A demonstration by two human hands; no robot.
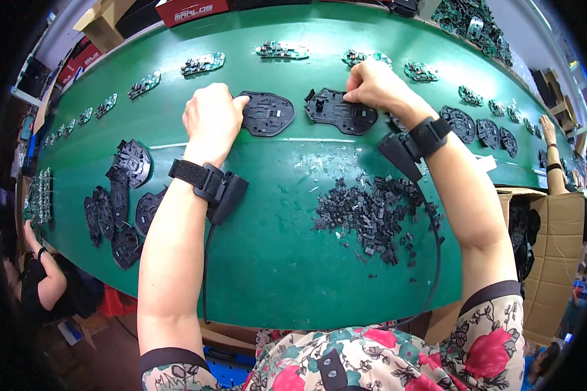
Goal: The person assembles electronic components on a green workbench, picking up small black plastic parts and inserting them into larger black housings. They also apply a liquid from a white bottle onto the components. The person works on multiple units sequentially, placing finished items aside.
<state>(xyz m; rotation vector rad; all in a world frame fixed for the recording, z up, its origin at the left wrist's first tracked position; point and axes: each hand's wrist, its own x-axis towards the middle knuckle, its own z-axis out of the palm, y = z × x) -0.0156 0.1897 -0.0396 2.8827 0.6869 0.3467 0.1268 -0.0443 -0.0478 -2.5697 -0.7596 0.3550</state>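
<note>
— So, where are the hands?

— The left hand [210, 117] is curled into a loose fist, its thumb pressed on the left edge of a flat black oval plastic shell [267, 113] lying on the green desk [267, 260]. The right hand [375, 85] has its fingers bent down onto the top right corner of a second black plastic shell [339, 111], pinning it against the desk surface. Neither shell is lifted; both lie flat, side by side, near each other but not touching.

— Anything on the wrists?

— Each wrist carries a black strap with a small black box, the left strap [205, 179] and the right strap [427, 137], each with a cable trailing back toward the body.

— And around them?

— Between the forearms, nearer the right one, sits a loose heap of small black plastic pieces [372, 215]. Left of the left forearm lies a cluster of more black shells [120, 202]. Further black shells [482, 130] line up beyond the right wrist. Along the far side of the desk runs a row of green circuit boards [280, 50]. A cardboard box [554, 247] stands at the right, and other people's arms show at both edges.
</note>
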